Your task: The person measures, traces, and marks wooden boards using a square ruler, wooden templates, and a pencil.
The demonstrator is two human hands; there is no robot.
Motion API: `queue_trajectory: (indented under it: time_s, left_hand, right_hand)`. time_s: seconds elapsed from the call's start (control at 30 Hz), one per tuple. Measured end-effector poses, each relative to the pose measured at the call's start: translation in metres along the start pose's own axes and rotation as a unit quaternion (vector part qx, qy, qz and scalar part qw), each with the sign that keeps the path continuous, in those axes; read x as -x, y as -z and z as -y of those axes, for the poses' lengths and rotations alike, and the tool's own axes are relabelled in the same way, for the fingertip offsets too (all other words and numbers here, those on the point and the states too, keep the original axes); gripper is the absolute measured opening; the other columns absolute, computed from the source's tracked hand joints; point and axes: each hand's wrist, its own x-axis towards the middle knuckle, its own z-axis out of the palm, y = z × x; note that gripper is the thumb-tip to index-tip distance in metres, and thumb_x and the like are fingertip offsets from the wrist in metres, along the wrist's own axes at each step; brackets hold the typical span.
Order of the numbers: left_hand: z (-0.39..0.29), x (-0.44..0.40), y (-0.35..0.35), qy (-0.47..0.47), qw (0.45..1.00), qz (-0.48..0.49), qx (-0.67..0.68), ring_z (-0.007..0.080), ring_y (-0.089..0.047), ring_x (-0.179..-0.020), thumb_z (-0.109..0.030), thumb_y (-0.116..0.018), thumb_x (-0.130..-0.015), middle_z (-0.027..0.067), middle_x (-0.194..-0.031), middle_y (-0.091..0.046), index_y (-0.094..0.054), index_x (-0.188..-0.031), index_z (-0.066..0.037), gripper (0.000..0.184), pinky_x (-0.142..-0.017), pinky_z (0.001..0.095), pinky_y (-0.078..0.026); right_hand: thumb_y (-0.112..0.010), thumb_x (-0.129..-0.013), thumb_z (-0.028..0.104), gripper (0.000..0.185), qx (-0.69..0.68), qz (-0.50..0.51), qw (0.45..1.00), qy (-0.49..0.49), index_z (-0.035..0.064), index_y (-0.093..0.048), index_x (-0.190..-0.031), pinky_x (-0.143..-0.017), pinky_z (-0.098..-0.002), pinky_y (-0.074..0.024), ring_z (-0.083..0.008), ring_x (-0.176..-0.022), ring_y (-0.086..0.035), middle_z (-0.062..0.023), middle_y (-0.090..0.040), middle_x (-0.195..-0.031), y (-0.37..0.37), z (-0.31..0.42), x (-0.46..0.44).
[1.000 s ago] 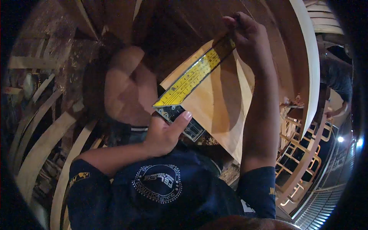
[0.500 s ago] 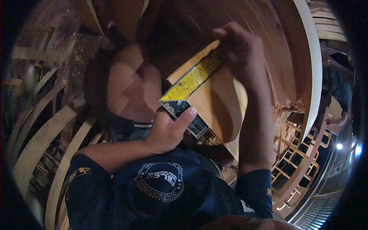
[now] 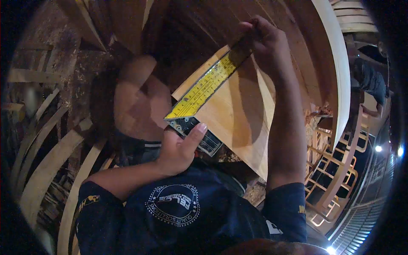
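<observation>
Between the left fingers (image 3: 196,135) sits the square's handle (image 3: 211,143).

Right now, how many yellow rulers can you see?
1: the flat yellow ruler with a black handle, slanting between the left hand and right hand. Dark corners may hide others.

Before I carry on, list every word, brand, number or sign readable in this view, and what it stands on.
"QUALITY SOLUTIONS": white ring print on the dark-blue cloth shirt; its centre word is too creased to read surely.
"3", "4": black figures on the long yellow metal blade; its middle lettering is too blurred.
Yellow left-sleeve print: too small to read.
</observation>
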Motion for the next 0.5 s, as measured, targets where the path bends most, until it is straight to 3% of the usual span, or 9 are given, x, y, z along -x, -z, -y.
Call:
queue_trajectory:
  time_s: [0.17,0.27,0.37,0.5]
  left_hand:
    - [-0.007,0.000,-0.002,-0.010,1.000,-0.009,-0.003,0.0069,-0.061,-0.085,-0.016,-0.063,-0.099,0.0011,-0.096,-0.065,-0.060,-0.109,0.001,0.020,-0.074,0.0254,-0.051]
    - [-0.006,0.001,-0.003,0.004,1.000,-0.008,0.016,0.0073,-0.061,-0.085,-0.015,-0.063,-0.099,0.0012,-0.096,-0.065,-0.060,-0.109,0.001,0.019,-0.075,0.0257,-0.051]
    - [-0.009,0.000,-0.007,-0.001,1.000,-0.012,0.029,0.0075,-0.061,-0.084,-0.014,-0.063,-0.098,0.0012,-0.096,-0.065,-0.061,-0.107,0.000,0.017,-0.074,0.0257,-0.051]
    - [0.000,-0.005,0.000,0.010,1.000,0.002,-0.007,0.0086,-0.062,-0.084,-0.014,-0.064,-0.097,0.0030,-0.096,-0.065,-0.061,-0.105,0.000,0.016,-0.074,0.0258,-0.051]
  right_hand:
    - [-0.061,-0.097,0.010,0.010,0.101,-0.028,0.994,0.030,0.0023,-0.066,-0.103,-0.075,-0.0289,-0.0526,-0.0109,-0.086,-0.068,-0.0075,-0.074,-0.093,0.001,-0.003,-0.006]
    - [-0.063,-0.094,0.007,0.008,0.061,0.000,0.998,-0.024,0.0029,-0.065,-0.101,-0.074,-0.0298,-0.0533,-0.0177,-0.087,-0.072,-0.0098,-0.074,-0.093,-0.001,0.014,-0.001]
    - [-0.068,-0.080,0.009,0.016,0.235,-0.010,0.971,0.035,0.0098,-0.065,-0.095,-0.074,-0.0421,-0.0552,-0.0353,-0.092,-0.069,-0.0123,-0.071,-0.094,-0.006,0.025,0.006]
    - [-0.068,-0.079,0.014,0.017,0.073,0.020,0.983,0.169,0.0134,-0.066,-0.095,-0.072,-0.0441,-0.0549,-0.0352,-0.087,-0.068,-0.0125,-0.068,-0.086,-0.037,0.056,0.040]
